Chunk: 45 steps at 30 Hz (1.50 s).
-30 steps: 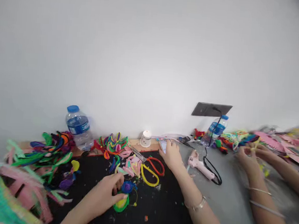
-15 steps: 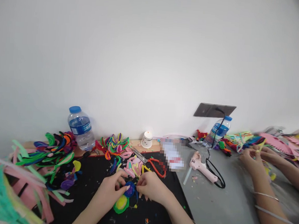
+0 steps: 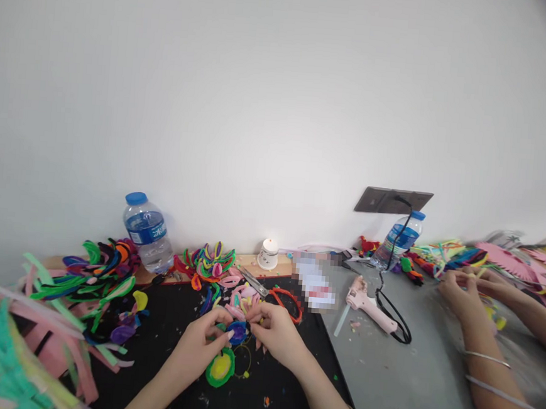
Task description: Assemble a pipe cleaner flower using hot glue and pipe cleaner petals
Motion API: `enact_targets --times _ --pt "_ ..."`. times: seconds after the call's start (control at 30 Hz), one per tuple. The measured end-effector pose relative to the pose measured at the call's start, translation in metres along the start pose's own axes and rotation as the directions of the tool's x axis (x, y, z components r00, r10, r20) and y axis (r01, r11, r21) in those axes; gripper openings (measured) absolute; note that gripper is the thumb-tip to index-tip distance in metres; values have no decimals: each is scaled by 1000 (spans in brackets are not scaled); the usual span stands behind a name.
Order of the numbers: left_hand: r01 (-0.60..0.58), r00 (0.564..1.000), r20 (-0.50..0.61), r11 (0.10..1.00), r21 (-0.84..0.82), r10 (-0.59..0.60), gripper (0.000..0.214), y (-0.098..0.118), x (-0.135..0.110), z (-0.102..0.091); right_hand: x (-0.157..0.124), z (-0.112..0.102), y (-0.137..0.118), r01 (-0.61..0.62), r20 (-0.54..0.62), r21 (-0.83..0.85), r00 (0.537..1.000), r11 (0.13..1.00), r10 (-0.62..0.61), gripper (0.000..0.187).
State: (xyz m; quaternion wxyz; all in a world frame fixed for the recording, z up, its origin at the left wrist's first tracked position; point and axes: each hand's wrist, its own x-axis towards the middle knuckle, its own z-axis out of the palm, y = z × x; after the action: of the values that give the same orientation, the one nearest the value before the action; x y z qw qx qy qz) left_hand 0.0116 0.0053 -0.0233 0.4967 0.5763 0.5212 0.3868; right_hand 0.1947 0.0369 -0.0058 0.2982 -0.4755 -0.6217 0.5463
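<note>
My left hand (image 3: pixel 198 347) and my right hand (image 3: pixel 274 335) meet over a black mat (image 3: pixel 281 394). Both pinch a small blue and purple pipe-cleaner coil (image 3: pixel 237 332) between their fingertips. Just below the coil lies a green and yellow pipe-cleaner disc (image 3: pixel 220 368), under my left fingers. Scissors with red and yellow handles (image 3: pixel 284 300) lie behind my right hand, partly hidden by it. Pink and yellow pipe-cleaner loops (image 3: pixel 241 301) are heaped just beyond my fingers.
Water bottle (image 3: pixel 146 232) and piles of coloured pipe cleaners (image 3: pixel 92 272) at left. A small white jar (image 3: pixel 268 254), a phone (image 3: pixel 314 283), a pink glue gun (image 3: pixel 369 303) with black cord, a second bottle (image 3: pixel 400 238). Another person's hands (image 3: pixel 465 289) work at right.
My right hand left the phone and came back to the mat, joining my left hand on the blue coil. Both hands have since lifted the coil slightly above the green disc.
</note>
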Motion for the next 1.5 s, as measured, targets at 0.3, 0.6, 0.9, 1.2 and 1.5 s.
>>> enact_targets --times 0.3,0.6,0.9,1.2,1.5 --pt "-60 998 -30 998 -21 59 18 5 -2 1 0 4 -3 49 -19 130 999 990 -47 11" --pt "-74 997 -16 995 -65 73 15 6 -4 1 3 5 4 86 -52 224 996 971 -76 6" --pt "-74 997 -40 990 -118 70 18 1 -4 1 3 9 8 84 -66 258 995 962 -70 13" --pt "-75 996 -53 974 -213 65 22 0 -4 3 4 10 4 48 -74 353 997 935 -23 24" --pt "-66 996 -71 967 -246 50 24 2 -5 3 4 9 3 -17 -22 466 999 885 30 29"
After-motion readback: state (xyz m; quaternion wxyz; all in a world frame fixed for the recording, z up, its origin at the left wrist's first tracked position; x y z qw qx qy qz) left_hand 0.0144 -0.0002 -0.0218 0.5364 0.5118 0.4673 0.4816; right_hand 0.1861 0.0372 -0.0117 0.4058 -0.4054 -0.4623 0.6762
